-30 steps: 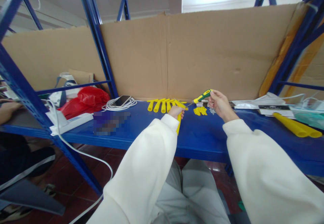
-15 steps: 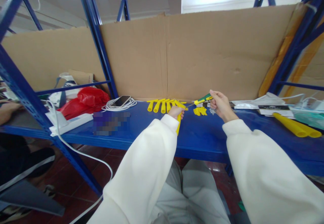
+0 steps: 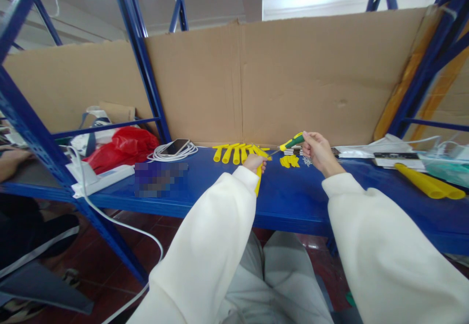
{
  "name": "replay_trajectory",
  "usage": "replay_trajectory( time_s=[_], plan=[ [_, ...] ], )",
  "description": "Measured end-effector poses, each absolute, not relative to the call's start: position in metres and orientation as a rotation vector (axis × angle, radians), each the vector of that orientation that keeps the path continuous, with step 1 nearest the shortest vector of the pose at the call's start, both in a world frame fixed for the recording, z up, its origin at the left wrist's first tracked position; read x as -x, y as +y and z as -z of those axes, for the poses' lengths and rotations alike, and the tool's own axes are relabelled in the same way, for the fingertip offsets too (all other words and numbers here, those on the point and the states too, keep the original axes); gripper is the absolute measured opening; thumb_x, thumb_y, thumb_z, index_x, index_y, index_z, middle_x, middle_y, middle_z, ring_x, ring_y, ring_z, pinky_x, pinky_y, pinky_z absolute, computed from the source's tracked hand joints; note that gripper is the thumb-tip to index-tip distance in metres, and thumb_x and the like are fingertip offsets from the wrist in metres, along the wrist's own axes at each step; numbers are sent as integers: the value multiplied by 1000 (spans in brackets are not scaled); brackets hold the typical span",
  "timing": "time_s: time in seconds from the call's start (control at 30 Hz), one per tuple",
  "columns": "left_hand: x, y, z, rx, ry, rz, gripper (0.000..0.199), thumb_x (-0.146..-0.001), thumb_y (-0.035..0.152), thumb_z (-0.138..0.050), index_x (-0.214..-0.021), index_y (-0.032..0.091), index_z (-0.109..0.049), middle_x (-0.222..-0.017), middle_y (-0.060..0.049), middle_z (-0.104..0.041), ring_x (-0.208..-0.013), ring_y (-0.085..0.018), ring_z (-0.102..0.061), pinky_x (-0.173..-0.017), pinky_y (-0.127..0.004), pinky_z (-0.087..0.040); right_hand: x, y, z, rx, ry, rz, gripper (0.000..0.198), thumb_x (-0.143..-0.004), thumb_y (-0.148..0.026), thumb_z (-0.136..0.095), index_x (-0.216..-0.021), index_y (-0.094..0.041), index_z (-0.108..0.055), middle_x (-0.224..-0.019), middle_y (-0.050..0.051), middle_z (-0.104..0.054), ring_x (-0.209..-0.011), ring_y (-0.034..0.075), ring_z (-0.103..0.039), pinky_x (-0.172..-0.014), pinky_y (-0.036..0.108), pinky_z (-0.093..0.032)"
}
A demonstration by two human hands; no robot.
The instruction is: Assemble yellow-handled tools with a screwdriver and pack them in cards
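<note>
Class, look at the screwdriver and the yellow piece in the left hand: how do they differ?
Colour: the screwdriver has a green-and-yellow handle; the yellow piece looks plain yellow.
Pose: the screwdriver slants sideways; the yellow piece points towards the person.
Hold: the right hand holds the screwdriver; the left hand grips the yellow piece.
Shared: both are long and partly hidden.

Over there I've got my bare L hand (image 3: 254, 162) curled tight, palm hidden; loose-white-fabric-sleeved L arm (image 3: 216, 226) reaches fwd-R. Bare R hand (image 3: 318, 152) sits a bit higher, pinched at fingertips (image 3: 307, 140); R arm (image 3: 377, 226), sleeved ditto, angles fwd-L. Hands apart.
</note>
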State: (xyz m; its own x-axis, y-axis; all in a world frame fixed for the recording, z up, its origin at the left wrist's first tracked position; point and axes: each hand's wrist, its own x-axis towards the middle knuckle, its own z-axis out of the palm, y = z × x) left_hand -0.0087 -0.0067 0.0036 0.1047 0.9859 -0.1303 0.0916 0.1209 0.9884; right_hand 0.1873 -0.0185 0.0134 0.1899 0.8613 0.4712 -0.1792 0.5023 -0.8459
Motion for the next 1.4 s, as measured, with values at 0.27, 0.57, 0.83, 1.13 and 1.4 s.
replay_trajectory(
  time_s=[0.27,0.57,0.83,1.13,1.4],
  plan=[
    [9,-7,-4,-1237,1240,-989,19,-85,5,-54,-69,16,-52,-44,6,-41,-37,-6,-37,-41,-19,-31,-186,-21,-15,785,-1133,-791,43,-64,-43,-82,-73,-23,-46,-42,-12,-39,-32,4,-30,-30,15,-21],
    [9,-5,-3,-1224,1243,-999,15,-82,7,-60,-72,16,-55,-45,7,-42,-37,-6,-36,-39,-18,-29,-187,-20,-13,773,-1176,-778,43,-62,-51,-84,-76,-21,-56,-44,-9,-41,-36,4,-33,-33,16,-24],
    [10,-6,-3,-1244,1260,-994,8,-84,8,-59,-80,14,-61,-45,6,-42,-38,-7,-37,-42,-19,-31,-185,-23,-15,706,-1228,-859,43,-64,-49,-84,-84,-23,-57,-50,-8,-48,-42,6,-41,-37,17,-31],
    [9,-6,-3,-1255,1244,-985,17,-85,6,-55,-70,15,-55,-45,6,-41,-38,-7,-37,-41,-19,-30,-184,-22,-14,760,-1196,-848,54,-59,-56,-85,-70,-23,-44,-43,-9,-42,-37,6,-36,-34,16,-28],
    [9,-6,-3,-1236,1235,-999,18,-83,6,-59,-70,17,-54,-48,6,-42,-39,-7,-37,-43,-20,-31,-186,-20,-13,777,-1171,-804,47,-60,-53,-84,-77,-23,-53,-40,-10,-42,-33,6,-35,-32,17,-25]
  ],
)
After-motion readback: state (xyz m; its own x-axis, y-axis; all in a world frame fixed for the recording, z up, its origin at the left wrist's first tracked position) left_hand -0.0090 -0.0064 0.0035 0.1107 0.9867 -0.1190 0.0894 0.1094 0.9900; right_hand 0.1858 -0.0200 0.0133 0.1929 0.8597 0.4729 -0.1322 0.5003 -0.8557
